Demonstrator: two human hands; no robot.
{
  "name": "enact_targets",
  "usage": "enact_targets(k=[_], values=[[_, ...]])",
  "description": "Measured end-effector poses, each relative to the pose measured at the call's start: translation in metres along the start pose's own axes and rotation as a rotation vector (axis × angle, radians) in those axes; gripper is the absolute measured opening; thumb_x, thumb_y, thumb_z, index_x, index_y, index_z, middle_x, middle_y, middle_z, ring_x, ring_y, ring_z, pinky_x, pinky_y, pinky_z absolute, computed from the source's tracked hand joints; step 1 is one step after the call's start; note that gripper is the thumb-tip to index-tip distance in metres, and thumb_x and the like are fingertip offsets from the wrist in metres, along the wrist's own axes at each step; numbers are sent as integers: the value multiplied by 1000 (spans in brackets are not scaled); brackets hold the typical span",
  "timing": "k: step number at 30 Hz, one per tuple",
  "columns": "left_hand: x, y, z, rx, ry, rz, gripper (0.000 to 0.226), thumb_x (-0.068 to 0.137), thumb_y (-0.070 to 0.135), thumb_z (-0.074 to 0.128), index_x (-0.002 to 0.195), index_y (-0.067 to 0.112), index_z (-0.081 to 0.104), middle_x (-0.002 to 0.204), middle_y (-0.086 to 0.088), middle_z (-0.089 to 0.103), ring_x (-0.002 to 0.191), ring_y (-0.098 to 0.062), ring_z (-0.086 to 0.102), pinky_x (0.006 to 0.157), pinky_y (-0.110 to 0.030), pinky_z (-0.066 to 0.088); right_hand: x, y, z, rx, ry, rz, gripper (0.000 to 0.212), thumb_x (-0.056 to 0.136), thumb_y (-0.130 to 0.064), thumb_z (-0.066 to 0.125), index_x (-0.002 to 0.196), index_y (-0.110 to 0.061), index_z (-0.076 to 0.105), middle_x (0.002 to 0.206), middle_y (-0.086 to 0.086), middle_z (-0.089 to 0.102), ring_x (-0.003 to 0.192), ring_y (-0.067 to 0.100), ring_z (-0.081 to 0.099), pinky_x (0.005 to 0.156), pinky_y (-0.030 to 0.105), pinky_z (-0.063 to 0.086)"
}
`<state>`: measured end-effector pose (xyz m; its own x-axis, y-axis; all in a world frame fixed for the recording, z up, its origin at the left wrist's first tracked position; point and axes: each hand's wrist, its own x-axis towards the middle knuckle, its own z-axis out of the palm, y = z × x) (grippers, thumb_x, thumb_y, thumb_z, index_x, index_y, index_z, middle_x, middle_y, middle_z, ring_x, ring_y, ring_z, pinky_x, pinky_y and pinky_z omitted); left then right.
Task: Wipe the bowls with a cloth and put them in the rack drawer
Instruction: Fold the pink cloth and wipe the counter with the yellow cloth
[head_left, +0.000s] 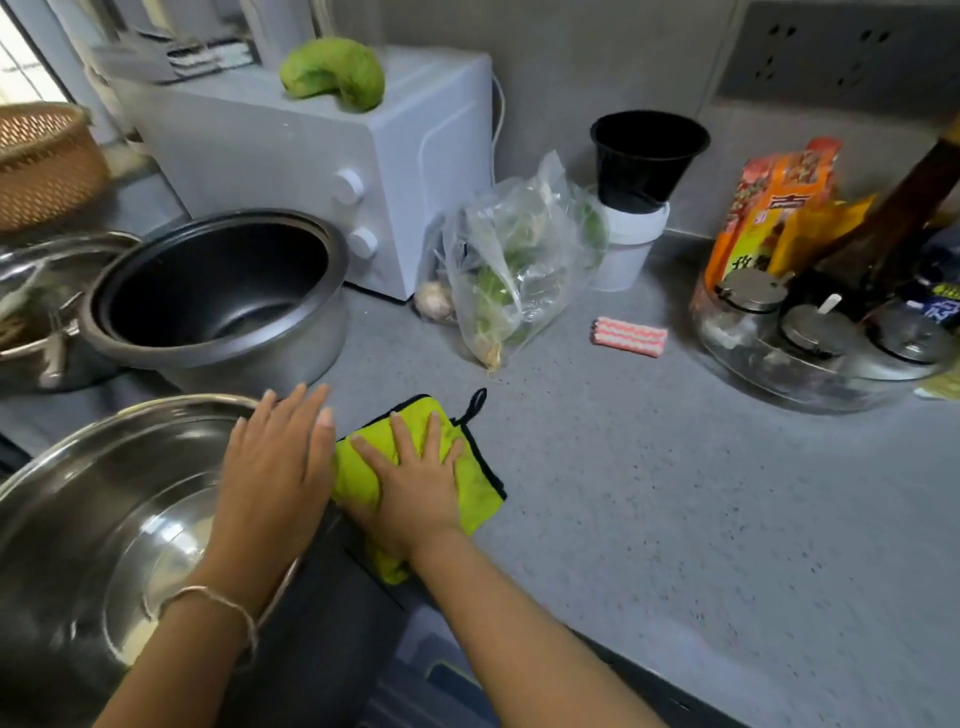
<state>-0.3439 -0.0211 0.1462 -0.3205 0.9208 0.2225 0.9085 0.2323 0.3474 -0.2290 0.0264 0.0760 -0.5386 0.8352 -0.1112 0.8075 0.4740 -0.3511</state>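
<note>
Right hand (415, 483), fingers splayed, presses the yellow-green cloth (475, 488) (best bunched before wiping) as the flat-fingered left hand (275, 467) rests on the steel bowl (119, 467).

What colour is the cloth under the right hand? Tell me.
The cloth is yellow-green with black trim; head view.

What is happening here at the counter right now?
A person works at a grey counter. The right hand presses flat on a yellow-green cloth near the counter's edge. The left hand, fingers straight, is over the rim of a large steel bowl. The cloth is not yet on the bowl.
</note>
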Motion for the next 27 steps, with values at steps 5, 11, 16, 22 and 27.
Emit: enact_targets(k=[5,11,16,22,27], values=[[5,9,7,23,-72,-25,86,80,60,1,142,18,44,151,-5,40,145,-27,22,115,-48,14,9,5,1,43,36,102,63,92,-61,40,149,-37,25,162,3,2,145,40,-15,113,62,-4],[8,31,13,162,-100,71,80,85,57,8,136,14,52,144,-11,48,141,-37,30,111,-60,16,-4,38,-20,77,75,202,64,89,-58,48,147,-38,28,162,0,6,147,34,-10,114,57,-1],[4,96,36,38,-176,136,81,85,60,3,147,19,36,156,-5,30,148,-27,11,117,-49,-1,-51,167,-56,48,217,515,62,89,-61,45,146,-43,29,161,-4,10,147,32,-1,114,55,9],[-30,161,109,-73,-305,271,85,82,60,-2,147,22,36,156,-3,30,147,-26,15,118,-47,1,-174,320,-101,61,348,1007,64,87,-63,47,146,-40,33,160,-4,15,145,39,3,114,58,13],[-36,168,130,-30,-380,242,87,77,64,-7,152,29,19,161,-1,15,149,-25,6,117,-47,-4,-187,330,-104,71,354,1111,67,87,-65,44,147,-37,32,159,0,18,143,44,5,112,60,12]])
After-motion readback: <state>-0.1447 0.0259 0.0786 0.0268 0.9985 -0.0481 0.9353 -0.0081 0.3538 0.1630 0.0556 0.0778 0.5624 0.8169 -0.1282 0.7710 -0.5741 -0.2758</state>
